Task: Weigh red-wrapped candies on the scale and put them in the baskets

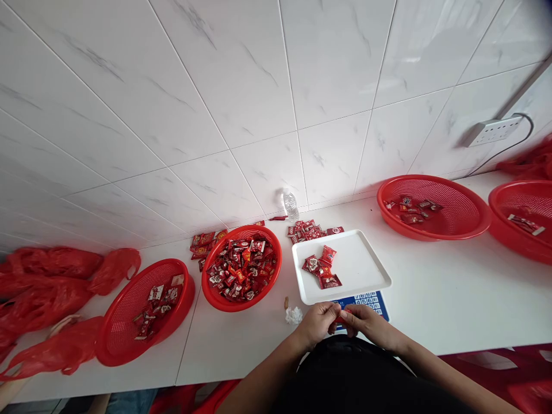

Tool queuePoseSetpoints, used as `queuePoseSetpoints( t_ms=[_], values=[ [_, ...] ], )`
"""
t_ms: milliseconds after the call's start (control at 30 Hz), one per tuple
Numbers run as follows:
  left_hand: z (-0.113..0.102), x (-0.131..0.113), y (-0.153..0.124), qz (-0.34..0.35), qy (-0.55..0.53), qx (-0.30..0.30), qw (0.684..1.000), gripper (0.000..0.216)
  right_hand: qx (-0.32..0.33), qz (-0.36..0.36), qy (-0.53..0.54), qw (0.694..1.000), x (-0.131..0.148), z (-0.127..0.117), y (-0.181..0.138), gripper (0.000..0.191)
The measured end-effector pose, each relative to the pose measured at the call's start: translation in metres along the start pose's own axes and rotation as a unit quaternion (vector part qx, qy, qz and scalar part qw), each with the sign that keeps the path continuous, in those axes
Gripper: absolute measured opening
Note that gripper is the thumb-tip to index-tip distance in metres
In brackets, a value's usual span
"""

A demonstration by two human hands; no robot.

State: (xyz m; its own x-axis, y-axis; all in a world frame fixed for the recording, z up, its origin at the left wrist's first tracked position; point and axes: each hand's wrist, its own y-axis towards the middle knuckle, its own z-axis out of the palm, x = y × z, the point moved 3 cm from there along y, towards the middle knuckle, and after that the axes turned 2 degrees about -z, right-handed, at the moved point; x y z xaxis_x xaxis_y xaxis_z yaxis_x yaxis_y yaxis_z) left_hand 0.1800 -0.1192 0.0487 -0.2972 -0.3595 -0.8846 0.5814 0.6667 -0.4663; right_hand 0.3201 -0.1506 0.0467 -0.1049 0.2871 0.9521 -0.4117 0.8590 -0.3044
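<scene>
My left hand [319, 323] and my right hand [366, 323] meet close to my body, fingers pinched together on a small red packet [344, 314]. My fingers cover most of this packet. Just beyond them is a scale with a blue number keypad [365, 299], partly hidden by my hands. On the scale sits a white tray [360, 261]. Several red snack packets [322, 268] lie in the tray's left part.
Left of the tray stands a red basket [279, 270] full of packets. Loose packets [307, 230] and a clear bottle [290, 204] are by the wall. More red baskets [466, 233] stand right and left. Crumpled tissue [294, 315] lies near my left hand. Red bags [69, 345] fill the far left.
</scene>
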Motion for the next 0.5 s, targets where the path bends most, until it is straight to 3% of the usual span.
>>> queuePoseSetpoints(
  t_ms=[500],
  values=[
    [0.001, 0.0008, -0.0004, 0.011, 0.025, -0.001, 1.0, 0.044, 0.017, -0.037, 0.004, 0.999, 0.0017, 0.0018, -0.0006, 0.048]
  ],
)
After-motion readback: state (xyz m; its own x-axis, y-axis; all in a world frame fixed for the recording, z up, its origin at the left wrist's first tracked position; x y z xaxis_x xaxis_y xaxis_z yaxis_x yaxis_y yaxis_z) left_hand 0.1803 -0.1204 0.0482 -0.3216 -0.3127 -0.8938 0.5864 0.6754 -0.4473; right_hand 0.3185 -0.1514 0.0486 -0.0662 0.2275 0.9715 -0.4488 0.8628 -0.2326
